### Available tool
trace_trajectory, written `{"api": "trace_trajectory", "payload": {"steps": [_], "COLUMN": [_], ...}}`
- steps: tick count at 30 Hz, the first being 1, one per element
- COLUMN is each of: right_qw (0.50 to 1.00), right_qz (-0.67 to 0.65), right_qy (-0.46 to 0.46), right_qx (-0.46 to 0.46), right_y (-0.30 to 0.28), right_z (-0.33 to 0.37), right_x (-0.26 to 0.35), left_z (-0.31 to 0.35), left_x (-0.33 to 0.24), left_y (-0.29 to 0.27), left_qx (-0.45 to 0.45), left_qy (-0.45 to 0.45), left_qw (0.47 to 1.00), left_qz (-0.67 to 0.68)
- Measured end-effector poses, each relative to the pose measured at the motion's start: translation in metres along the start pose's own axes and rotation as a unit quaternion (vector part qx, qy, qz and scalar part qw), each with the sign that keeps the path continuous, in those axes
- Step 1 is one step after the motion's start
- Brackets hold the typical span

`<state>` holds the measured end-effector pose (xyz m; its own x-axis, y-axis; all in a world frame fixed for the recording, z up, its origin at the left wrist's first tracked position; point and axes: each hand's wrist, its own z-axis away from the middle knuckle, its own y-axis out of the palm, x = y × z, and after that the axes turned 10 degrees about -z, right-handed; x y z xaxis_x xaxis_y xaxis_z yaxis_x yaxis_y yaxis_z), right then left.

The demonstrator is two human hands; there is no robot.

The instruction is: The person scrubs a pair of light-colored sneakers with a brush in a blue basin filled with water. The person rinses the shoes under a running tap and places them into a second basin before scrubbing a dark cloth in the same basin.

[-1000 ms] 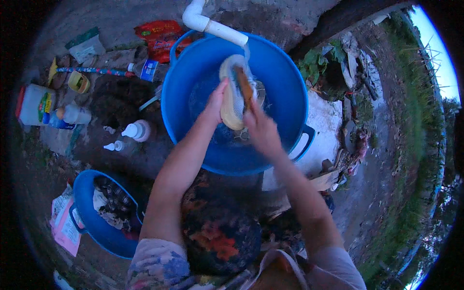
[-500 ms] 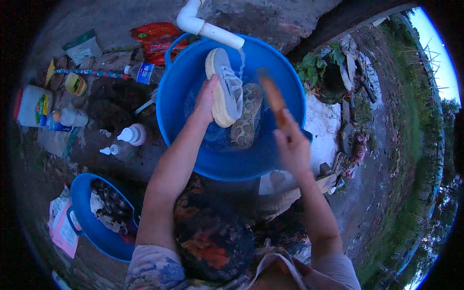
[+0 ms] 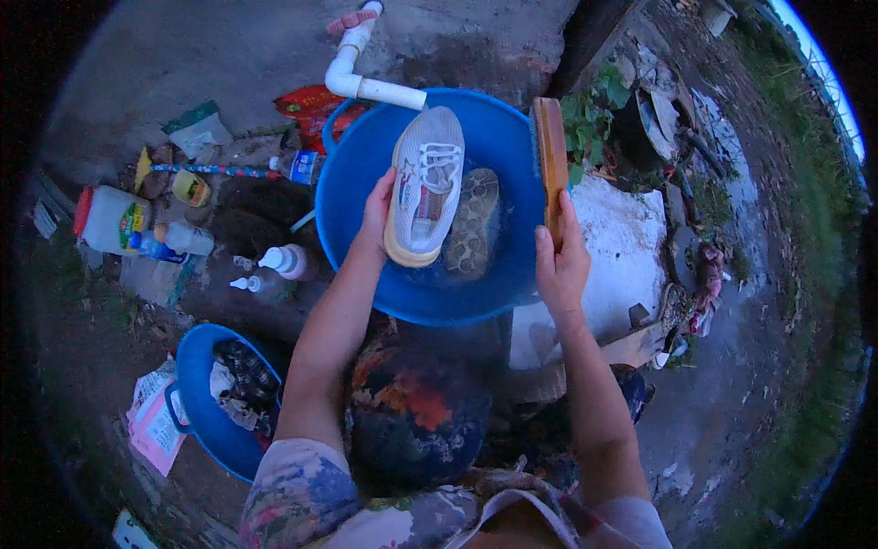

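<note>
My left hand point(image 3: 378, 209) is closed on the side of a light grey sneaker point(image 3: 445, 174) with white laces and a cream sole. The sneaker is held up over a large blue tub point(image 3: 366, 174), its open top turned toward me and its toe near the white pipe. A second shoe point(image 3: 475, 224) lies sole up in the tub, partly behind the held one. At the tub's right rim, my right hand point(image 3: 563, 265) grips a wooden scrubbing brush point(image 3: 551, 160) upright, its bristles facing left toward the tub.
A white elbow pipe point(image 3: 389, 92) with a red tap handle point(image 3: 352, 20) reaches over the tub. Pump bottles point(image 3: 288, 261), a red-lidded jug point(image 3: 112, 220) and a small yellow container point(image 3: 191, 188) stand left. A smaller blue basin point(image 3: 212, 430) holds dark cloth. A white slab point(image 3: 622, 242) lies right.
The sneaker has turned from side-on to show its laces and opening. My right hand has brought the brush upright, outward to the tub's right rim. The whole view has shifted.
</note>
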<state>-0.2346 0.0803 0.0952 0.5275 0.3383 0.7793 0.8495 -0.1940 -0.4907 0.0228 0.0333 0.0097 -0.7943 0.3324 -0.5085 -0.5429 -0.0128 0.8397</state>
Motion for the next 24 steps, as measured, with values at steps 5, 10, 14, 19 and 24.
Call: {"api": "trace_trajectory", "payload": {"steps": [5,10,14,19,24], "right_qw": [1.0,0.999,1.0,1.0,1.0], "right_qz": [0.003,-0.012,-0.009,0.013,0.009], "right_qy": [0.027,0.035,0.013,0.0,0.027], "right_qx": [-0.005,0.0,-0.01,-0.014,-0.002], "right_y": [0.0,0.002,0.001,0.001,0.002], "right_z": [0.003,0.003,0.003,0.003,0.003], "right_x": [0.0,0.004,0.001,-0.003,0.0], "left_z": [-0.001,-0.051,-0.078,-0.106,-0.101], "left_x": [-0.012,-0.023,-0.033,-0.05,-0.059], "left_y": [-0.003,-0.004,0.001,0.002,0.006], "left_qx": [-0.076,-0.056,-0.046,-0.045,-0.061], "left_qy": [-0.014,0.096,0.09,0.132,0.159], "left_qw": [0.99,0.975,0.984,0.988,0.985], "left_qz": [-0.122,-0.193,-0.148,-0.071,-0.041]}}
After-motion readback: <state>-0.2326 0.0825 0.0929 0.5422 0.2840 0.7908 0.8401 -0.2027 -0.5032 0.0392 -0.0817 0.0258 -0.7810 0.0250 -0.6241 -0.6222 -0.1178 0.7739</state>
